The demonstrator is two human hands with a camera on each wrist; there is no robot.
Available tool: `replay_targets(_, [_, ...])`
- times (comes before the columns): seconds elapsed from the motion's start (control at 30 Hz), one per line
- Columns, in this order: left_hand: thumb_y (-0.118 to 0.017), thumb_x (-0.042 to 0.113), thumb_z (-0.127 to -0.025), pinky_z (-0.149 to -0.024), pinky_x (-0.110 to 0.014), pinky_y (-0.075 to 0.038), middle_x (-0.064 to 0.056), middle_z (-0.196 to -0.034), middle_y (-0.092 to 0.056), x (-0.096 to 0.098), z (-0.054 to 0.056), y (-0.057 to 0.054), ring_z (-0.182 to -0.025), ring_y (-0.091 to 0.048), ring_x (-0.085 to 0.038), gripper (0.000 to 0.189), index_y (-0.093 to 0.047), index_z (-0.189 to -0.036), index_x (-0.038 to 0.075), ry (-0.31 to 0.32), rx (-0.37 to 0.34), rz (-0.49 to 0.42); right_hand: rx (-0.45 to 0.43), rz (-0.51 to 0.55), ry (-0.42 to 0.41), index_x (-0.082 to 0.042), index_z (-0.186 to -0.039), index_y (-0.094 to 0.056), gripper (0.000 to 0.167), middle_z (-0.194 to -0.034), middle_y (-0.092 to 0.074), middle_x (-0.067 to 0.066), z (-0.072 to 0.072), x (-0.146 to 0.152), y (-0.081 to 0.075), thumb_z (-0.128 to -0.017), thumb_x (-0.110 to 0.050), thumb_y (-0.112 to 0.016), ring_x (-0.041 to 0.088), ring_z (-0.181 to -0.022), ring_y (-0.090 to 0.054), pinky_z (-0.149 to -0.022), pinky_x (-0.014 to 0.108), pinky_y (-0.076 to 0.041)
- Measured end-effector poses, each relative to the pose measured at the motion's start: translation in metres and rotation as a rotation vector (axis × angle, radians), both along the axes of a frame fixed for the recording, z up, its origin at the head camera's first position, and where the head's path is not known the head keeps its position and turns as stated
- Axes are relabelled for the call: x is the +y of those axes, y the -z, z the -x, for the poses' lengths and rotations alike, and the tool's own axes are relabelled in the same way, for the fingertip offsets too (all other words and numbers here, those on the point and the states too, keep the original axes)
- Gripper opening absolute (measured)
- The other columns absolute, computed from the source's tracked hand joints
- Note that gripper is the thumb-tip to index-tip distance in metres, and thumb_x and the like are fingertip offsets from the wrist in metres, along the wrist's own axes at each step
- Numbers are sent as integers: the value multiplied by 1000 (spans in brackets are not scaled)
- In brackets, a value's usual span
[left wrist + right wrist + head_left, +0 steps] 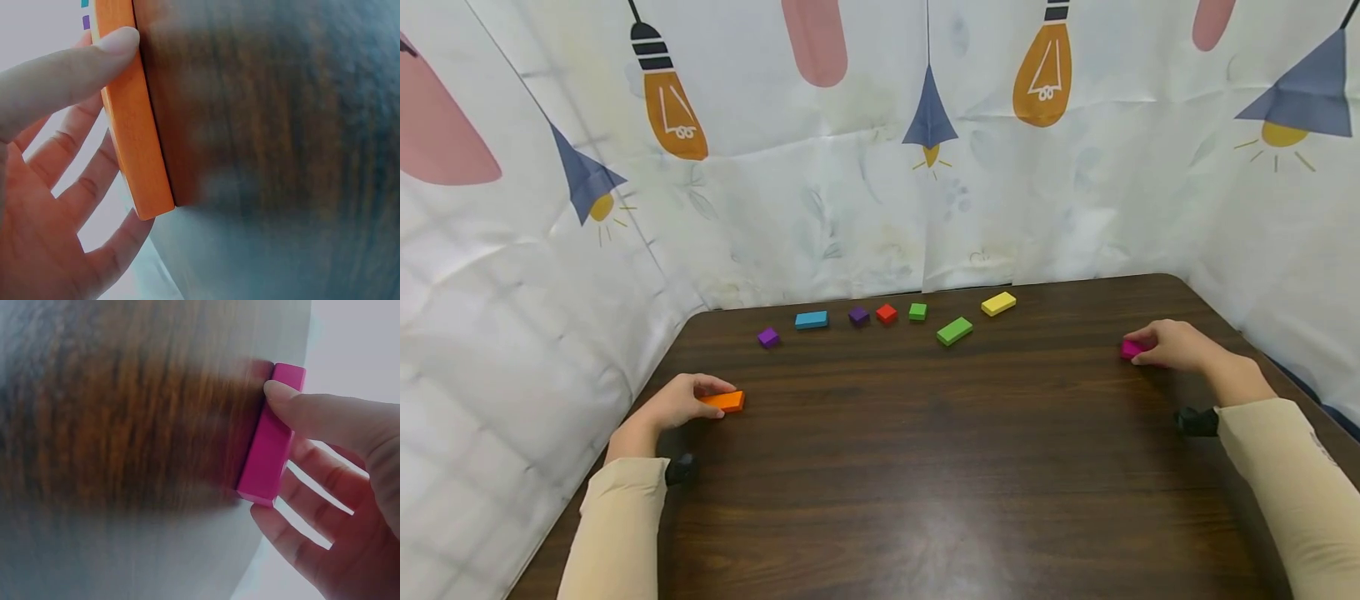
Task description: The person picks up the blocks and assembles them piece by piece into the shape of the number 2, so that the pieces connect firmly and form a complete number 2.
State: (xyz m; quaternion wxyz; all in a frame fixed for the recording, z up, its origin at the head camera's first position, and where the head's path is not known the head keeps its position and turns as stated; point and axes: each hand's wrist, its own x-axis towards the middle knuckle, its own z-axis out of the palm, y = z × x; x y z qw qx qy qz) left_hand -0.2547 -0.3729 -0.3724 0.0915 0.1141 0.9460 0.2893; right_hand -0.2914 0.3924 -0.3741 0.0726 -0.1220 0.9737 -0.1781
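My left hand (680,403) is at the left side of the dark table, pinching an orange block (728,402) between thumb and fingers. In the left wrist view the long orange block (132,134) lies on the wood, with the thumb across its near face. Toward the right edge, my right hand (1180,345) pinches a magenta block (1131,349). The right wrist view shows this magenta block (270,447) resting on the table, the thumb on one face and the fingers behind it.
Along the table's far side lie a purple block (768,337), a blue block (812,320), a dark purple block (859,316), a red block (887,313), a small green block (917,312), a longer green block (954,332) and a yellow block (998,303). A printed curtain (865,208) hangs behind.
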Motion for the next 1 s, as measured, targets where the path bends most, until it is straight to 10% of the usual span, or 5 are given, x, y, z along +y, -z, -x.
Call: replay_targets(1.0, [-83, 6, -85, -93, -56, -49, -22, -114, -69, 27, 6, -6, -103, -61, -38, 36, -72, -117, -6, 66, 129, 27, 51, 7, -108, 16, -128, -61, 48, -114, -61, 31, -1, -28, -7, -92, -12, -77, 35, -94, -59, -78, 48, -51])
